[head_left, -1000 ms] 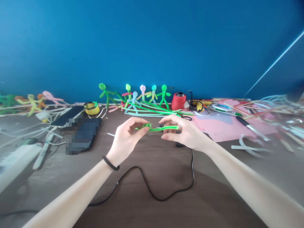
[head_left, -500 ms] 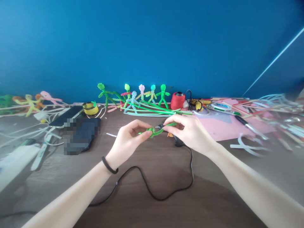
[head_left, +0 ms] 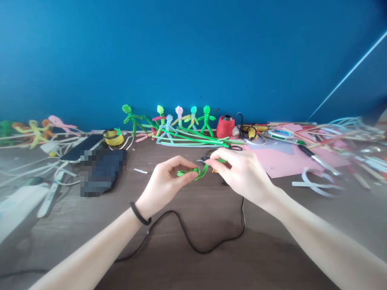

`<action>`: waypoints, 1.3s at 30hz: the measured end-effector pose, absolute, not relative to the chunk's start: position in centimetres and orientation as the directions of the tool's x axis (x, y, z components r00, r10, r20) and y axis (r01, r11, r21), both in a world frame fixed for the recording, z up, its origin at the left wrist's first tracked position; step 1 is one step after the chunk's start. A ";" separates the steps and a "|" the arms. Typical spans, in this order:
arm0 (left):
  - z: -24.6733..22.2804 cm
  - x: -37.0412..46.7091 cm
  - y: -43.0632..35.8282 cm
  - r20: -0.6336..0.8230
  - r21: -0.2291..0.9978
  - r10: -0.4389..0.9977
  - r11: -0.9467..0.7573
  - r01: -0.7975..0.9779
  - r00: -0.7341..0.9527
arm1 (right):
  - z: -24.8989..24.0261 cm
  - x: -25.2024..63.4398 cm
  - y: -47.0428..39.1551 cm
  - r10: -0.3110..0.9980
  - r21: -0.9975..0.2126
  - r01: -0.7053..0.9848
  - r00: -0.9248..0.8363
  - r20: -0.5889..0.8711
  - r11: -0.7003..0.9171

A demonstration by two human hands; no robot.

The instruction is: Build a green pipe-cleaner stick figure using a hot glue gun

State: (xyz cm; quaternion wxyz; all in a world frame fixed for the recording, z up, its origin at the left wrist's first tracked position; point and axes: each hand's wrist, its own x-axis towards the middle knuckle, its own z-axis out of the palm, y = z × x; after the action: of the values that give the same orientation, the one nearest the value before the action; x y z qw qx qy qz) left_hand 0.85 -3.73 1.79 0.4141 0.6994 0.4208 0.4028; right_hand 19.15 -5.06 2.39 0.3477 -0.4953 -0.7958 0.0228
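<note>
A green pipe cleaner [head_left: 203,172], partly coiled, is stretched between my two hands above the dark table. My left hand [head_left: 172,177], with a black band on its wrist, pinches the coiled part between thumb and fingertips. With thumb and forefinger closed, my right hand [head_left: 238,167] grips the free length, which bends upward from the coil. Behind the right fingers lies a black tool with a pointed metal tip [head_left: 202,160], mostly hidden by that hand. A black cable [head_left: 208,253] loops over the table below both hands.
Several pipe-cleaner figures [head_left: 207,121] stand along the blue wall, with loose green pipe cleaners [head_left: 193,139] before them. A red thread spool [head_left: 225,127] is right of these. Pink paper [head_left: 272,161], a marker pen [head_left: 317,159] and sticks lie right; a dark phone [head_left: 104,173] lies left.
The pipe cleaner's free length now bends upward more steeply between my hands. My left hand has shifted slightly right and down; the right hand has turned a little. Both keep their pinch.
</note>
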 end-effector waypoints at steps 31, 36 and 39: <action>1.1 1.1 -4.2 0.255 0.838 0.909 -0.377 0.393 0.328 | 2.4 18.6 -5.2 0.954 -0.898 0.331 -0.179 0.241 0.290; 1.3 1.1 -4.0 0.214 0.878 0.918 -0.330 0.347 0.334 | 2.3 18.6 -5.3 0.936 -0.863 0.367 -0.188 0.297 0.347; 1.4 1.1 -4.0 0.187 0.897 0.924 -0.299 0.326 0.333 | 2.3 18.6 -5.4 0.924 -0.812 0.441 -0.202 0.325 0.382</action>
State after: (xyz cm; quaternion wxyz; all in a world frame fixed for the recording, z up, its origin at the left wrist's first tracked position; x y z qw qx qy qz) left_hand 1.11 -3.97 1.40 0.3978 0.7131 0.4384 0.3756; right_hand 18.59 -5.38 2.30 0.4171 -0.4745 -0.7190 0.2897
